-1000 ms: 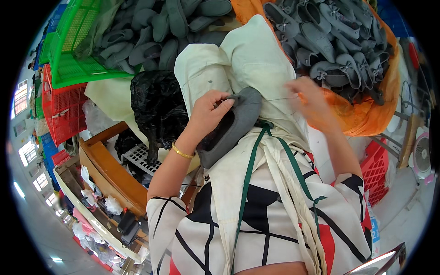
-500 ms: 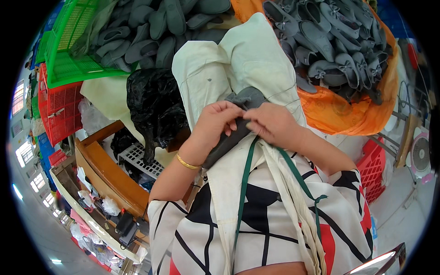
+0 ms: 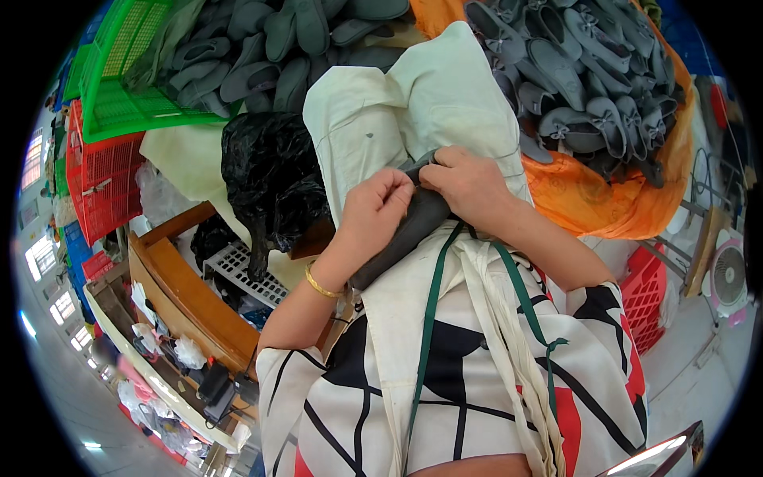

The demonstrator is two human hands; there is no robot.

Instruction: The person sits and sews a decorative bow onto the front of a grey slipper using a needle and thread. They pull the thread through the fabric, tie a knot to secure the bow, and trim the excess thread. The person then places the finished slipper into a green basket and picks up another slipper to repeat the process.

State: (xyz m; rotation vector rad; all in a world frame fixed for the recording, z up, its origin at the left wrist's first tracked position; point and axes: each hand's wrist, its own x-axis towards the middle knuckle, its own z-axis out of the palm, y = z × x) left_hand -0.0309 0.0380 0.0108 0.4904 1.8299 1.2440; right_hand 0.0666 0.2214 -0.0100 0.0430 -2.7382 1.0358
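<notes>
Your left hand (image 3: 373, 208) and right hand (image 3: 469, 183) meet on the shoe (image 3: 405, 234), which lies tilted across your lap on the cloth (image 3: 413, 103). Beyond your right hand, a heap of finished shoes (image 3: 588, 87) lies in the sack (image 3: 604, 199). Another pile of shoes (image 3: 262, 56) lies far left, beside the mesh crate (image 3: 119, 79). The plastic bag (image 3: 266, 179) sits just left of the cloth, above the wooden bench (image 3: 191, 294).

The left hand (image 3: 373, 211) was curled shut, fingers bent in, wrist wearing a gold bangle. The right hand (image 3: 465, 184) was closed beside it, knuckles up, fingertips touching the left's. Both forearms rose from below.
</notes>
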